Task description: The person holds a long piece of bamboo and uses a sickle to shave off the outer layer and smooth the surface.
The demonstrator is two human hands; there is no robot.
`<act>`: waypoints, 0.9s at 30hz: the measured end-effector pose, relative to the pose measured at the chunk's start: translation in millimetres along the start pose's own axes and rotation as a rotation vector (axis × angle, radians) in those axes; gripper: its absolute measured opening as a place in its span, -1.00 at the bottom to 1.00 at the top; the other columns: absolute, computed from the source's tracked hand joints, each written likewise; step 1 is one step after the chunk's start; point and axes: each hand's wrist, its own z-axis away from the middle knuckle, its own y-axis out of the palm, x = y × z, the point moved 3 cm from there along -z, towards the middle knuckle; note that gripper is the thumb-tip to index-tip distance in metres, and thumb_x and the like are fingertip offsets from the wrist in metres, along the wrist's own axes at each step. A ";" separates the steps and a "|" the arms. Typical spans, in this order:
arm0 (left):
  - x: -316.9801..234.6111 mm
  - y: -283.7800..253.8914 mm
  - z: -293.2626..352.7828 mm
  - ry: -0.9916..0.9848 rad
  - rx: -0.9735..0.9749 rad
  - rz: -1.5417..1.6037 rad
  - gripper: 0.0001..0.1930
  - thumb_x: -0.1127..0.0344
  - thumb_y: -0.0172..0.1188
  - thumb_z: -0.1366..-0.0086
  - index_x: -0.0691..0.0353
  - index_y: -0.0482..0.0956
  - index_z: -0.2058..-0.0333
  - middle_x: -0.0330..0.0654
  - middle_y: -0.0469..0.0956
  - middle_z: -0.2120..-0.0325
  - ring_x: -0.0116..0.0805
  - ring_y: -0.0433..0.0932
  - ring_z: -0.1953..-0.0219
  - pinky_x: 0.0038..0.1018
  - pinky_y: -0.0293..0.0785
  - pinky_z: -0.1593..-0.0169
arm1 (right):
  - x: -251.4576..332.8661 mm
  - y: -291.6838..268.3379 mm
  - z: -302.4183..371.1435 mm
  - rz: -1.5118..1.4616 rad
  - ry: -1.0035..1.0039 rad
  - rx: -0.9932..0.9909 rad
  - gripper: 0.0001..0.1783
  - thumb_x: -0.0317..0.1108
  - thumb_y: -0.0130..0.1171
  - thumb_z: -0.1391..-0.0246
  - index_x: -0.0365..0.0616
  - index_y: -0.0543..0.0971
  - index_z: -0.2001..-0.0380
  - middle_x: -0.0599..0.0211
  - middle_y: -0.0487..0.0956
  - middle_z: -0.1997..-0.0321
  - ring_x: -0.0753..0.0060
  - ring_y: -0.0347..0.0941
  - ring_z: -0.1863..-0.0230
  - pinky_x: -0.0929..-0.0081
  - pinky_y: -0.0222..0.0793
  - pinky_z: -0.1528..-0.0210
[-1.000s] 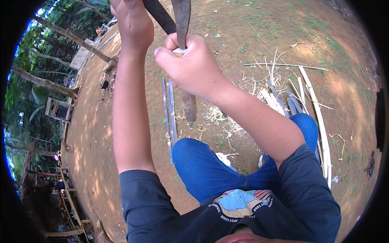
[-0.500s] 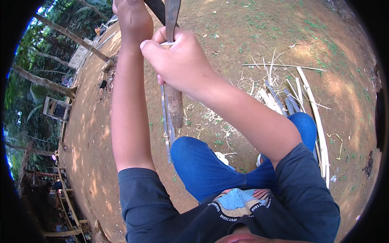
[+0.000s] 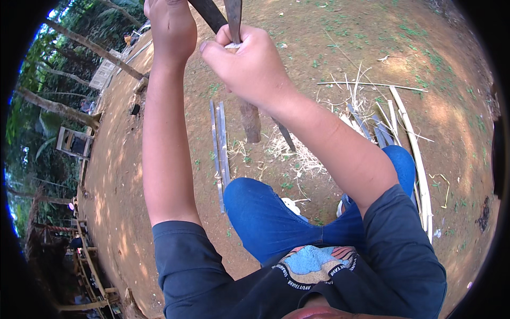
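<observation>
My right hand (image 3: pixel 255 64) is closed around the wooden handle (image 3: pixel 250 125) of a knife, its dark metal blade (image 3: pixel 234 20) pointing up out of the picture. A long dark flat strip (image 3: pixel 208 13) slants down from beside my left hand (image 3: pixel 171 29) and passes behind the right one. Its lower end (image 3: pixel 285 135) shows below my right wrist, over pale shavings (image 3: pixel 305 159). The top edge cuts off most of my left fingers; they look curled, with the strip running up to them. The blade crosses close by the strip; whether they touch I cannot tell.
Two narrow dark strips (image 3: pixel 219 149) lie on the bare soil left of my knee (image 3: pixel 247 204). To the right are more dark strips (image 3: pixel 380 130), long pale slats (image 3: pixel 409 127) and a thin stick (image 3: pixel 372 85). Trees (image 3: pixel 58 109) and a wooden frame (image 3: pixel 74 142) stand far left.
My right hand has moved up and slightly right with the knife, and the handle has tilted. The dark strip's lower end now shows below my right wrist. My left hand has shifted slightly left.
</observation>
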 end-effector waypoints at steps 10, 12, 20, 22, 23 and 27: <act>1.5 1.8 2.3 -0.007 0.000 0.005 -0.28 -0.16 -0.47 -0.53 0.35 0.29 -0.29 0.07 0.31 -0.29 0.05 -0.07 -0.46 -0.15 -0.22 -0.45 | -14.7 9.5 7.0 -0.166 0.241 0.092 -0.72 -0.34 0.18 -0.11 -0.07 0.34 0.60 0.49 0.36 0.71 0.63 0.34 0.71 0.55 0.30 0.63; 1.9 2.0 2.3 -0.008 0.000 0.004 -0.28 -0.16 -0.46 -0.53 0.35 0.28 -0.30 0.07 0.29 -0.30 0.05 -0.08 -0.47 -0.15 -0.23 -0.45 | -16.6 7.5 8.0 -0.145 0.253 0.108 -0.72 -0.35 0.17 -0.04 -0.09 0.33 0.65 0.44 0.40 0.72 0.61 0.37 0.70 0.51 0.32 0.65; 7.7 -4.6 -0.4 -0.008 0.013 0.020 -0.49 0.09 -0.17 -0.52 0.33 0.37 -0.25 0.04 0.40 -0.24 0.03 0.00 -0.45 -0.18 -0.15 -0.44 | -94.7 -18.4 57.9 0.038 0.383 0.165 -0.70 -0.33 0.18 -0.07 -0.08 0.33 0.64 0.48 0.39 0.72 0.63 0.33 0.72 0.53 0.29 0.66; 7.7 -4.8 1.4 -0.027 0.008 -0.060 -0.56 0.27 -0.03 -0.48 0.30 0.38 -0.25 0.05 0.40 -0.23 0.05 -0.01 -0.45 -0.19 -0.10 -0.43 | -81.9 -17.7 57.3 -0.026 0.435 0.135 -0.73 -0.34 0.19 0.02 -0.12 0.36 0.67 0.43 0.41 0.72 0.60 0.35 0.68 0.50 0.28 0.60; 7.1 -5.8 3.5 -0.035 0.013 -0.073 -0.56 0.27 -0.04 -0.48 0.31 0.38 -0.25 0.05 0.40 -0.24 0.06 -0.02 -0.45 -0.20 -0.11 -0.43 | -76.0 -16.3 55.9 -0.031 0.399 0.127 -0.73 -0.33 0.19 0.02 -0.12 0.36 0.67 0.43 0.42 0.72 0.61 0.35 0.68 0.50 0.28 0.60; 0.2 1.0 1.6 0.016 -0.013 -0.098 -0.56 0.27 -0.07 -0.50 0.31 0.35 -0.27 0.06 0.35 -0.27 0.07 -0.03 -0.46 -0.20 -0.13 -0.44 | -36.6 -10.4 27.8 -0.071 0.211 0.096 -0.73 -0.34 0.20 0.02 -0.12 0.37 0.67 0.43 0.43 0.72 0.60 0.37 0.69 0.49 0.30 0.62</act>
